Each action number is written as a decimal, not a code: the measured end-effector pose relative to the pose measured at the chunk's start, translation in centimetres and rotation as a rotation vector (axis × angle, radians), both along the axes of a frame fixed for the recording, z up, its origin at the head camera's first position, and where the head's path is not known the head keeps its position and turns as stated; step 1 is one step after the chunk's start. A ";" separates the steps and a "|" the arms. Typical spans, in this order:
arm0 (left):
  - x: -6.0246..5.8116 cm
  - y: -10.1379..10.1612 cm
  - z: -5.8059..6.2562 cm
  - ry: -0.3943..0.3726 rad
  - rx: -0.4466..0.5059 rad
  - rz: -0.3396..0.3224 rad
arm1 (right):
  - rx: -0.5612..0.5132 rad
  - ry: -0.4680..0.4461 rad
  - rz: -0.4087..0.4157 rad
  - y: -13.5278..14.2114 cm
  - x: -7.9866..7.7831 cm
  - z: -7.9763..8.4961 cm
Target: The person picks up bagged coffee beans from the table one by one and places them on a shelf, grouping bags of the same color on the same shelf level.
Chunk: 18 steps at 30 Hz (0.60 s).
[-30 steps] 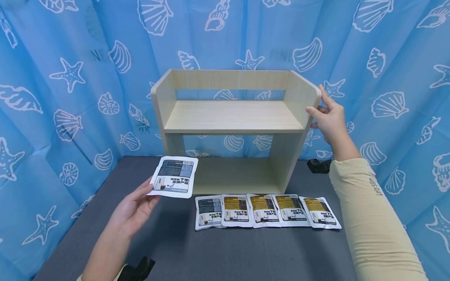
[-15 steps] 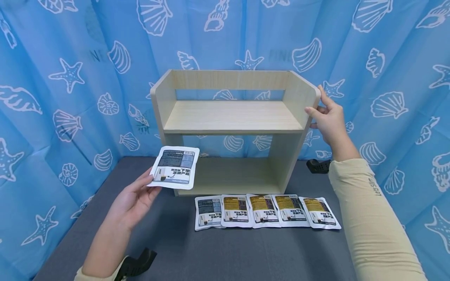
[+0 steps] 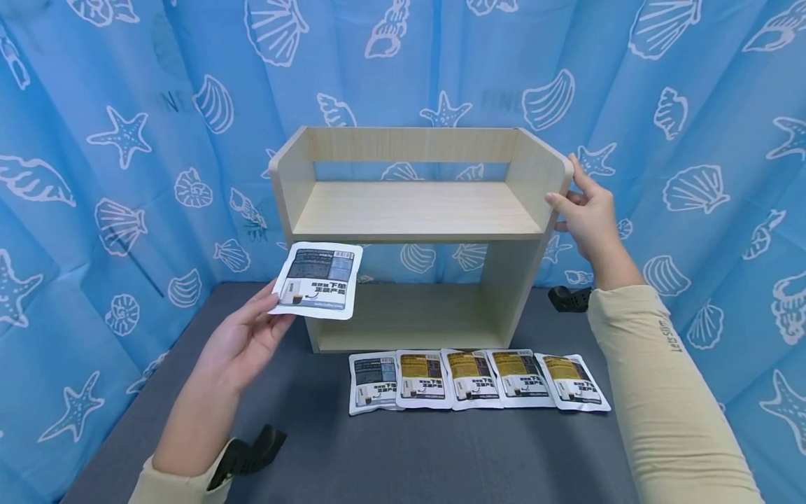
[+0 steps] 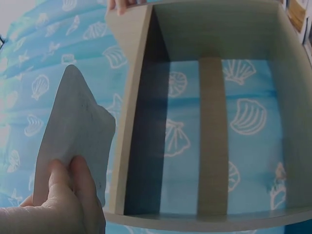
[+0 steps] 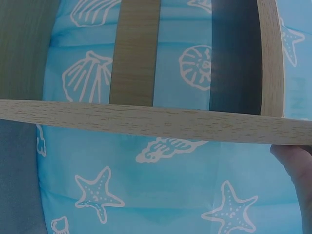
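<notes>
My left hand pinches a white-edged foil pouch by its lower left corner, label facing up toward the head camera. In that view the pouch overlaps the left side panel of a pale wooden two-tier shelf. The left wrist view shows the pouch's plain back, with fingers lying against it, beside the shelf. At the shelf's other end, my right hand grips the upper front edge of the right side panel, thumb in front. In the right wrist view only part of the right hand appears at the panel's edge.
A row of several pouches, one dark-labelled and the others gold-labelled, lies on the dark grey table before the shelf. Behind hangs a blue shell-print curtain. A black object sits by the right sleeve.
My left hand has lifted the pouch upward and slightly right, from near the shelf's base to just below its upper board. The right hand stays in place on the side panel.
</notes>
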<state>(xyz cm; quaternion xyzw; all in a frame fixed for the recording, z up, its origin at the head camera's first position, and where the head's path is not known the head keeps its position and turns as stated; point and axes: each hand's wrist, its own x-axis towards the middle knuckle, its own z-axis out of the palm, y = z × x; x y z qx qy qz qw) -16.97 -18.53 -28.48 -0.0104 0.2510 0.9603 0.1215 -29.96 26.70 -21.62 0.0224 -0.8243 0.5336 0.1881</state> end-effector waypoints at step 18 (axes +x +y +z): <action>-1.2 2.0 3.0 -0.007 -0.018 0.057 | -0.001 -0.012 -0.013 -0.1 0.1 0.0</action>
